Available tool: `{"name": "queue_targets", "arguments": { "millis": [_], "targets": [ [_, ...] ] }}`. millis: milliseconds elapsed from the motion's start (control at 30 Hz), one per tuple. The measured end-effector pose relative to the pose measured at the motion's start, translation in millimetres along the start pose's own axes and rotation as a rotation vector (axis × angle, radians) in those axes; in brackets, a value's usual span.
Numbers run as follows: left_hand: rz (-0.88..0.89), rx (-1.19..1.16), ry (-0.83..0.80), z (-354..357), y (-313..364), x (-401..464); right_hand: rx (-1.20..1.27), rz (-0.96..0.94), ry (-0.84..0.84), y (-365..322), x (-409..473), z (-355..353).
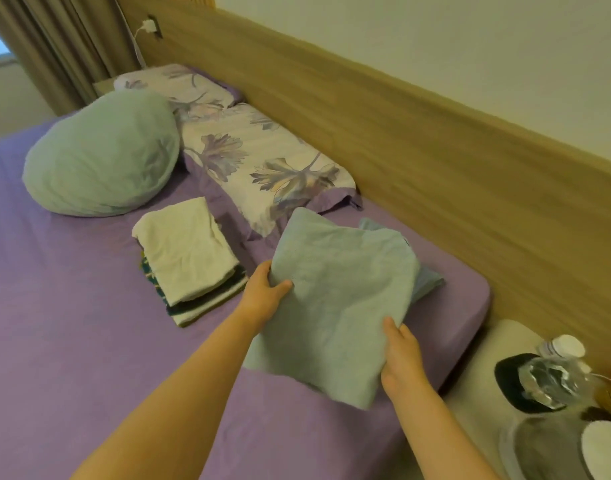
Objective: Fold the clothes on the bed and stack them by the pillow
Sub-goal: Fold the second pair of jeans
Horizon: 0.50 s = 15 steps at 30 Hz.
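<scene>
Presently, item: folded light-blue cloth [335,303], held above the bed [72,306].
Left hand [267,289]: grips its 9 o'clock edge, thumb on top.
Right hand [401,358]: grips its 5 o'clock edge.
Stack [189,258]: folded clothes, white piece on top, at 9 o'clock of the cloth.
Floral pillow [262,161]: at 12 o'clock.
Green pillow [103,154]: at 10 o'clock.

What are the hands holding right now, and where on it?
Both hold the folded light blue cloth. The left hand grips its left edge, the right hand its near right edge; both thumbs lie on top.
</scene>
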State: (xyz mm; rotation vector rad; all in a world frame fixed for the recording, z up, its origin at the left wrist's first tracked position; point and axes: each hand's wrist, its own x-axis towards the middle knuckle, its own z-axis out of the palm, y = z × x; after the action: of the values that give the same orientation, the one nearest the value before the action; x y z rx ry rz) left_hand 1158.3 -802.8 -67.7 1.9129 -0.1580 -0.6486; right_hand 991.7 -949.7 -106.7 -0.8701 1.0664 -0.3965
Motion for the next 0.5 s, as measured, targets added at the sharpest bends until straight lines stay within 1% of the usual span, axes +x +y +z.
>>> {"name": "queue_targets", "arguments": {
  "millis": [33,100,200,267,400,500],
  "targets": [
    [0.007,0.020,-0.005,10,5,11,0.013,-0.005,-0.002,-6,8,-3],
    [0.028,0.067,-0.014,28,15,35,-0.014,-0.073,-0.009,-17,22,-10],
    [0.070,0.146,-0.036,53,29,69,-0.184,-0.209,-0.001,-29,43,-18],
    [0.095,0.183,-0.057,70,39,92,-0.256,-0.261,0.001,-33,59,-26],
    [0.155,0.254,-0.133,101,49,132,-0.355,-0.258,-0.007,-30,88,-38],
    [0.143,0.499,-0.213,125,40,154,-0.523,-0.176,-0.053,-23,105,-48]
  ]
}}
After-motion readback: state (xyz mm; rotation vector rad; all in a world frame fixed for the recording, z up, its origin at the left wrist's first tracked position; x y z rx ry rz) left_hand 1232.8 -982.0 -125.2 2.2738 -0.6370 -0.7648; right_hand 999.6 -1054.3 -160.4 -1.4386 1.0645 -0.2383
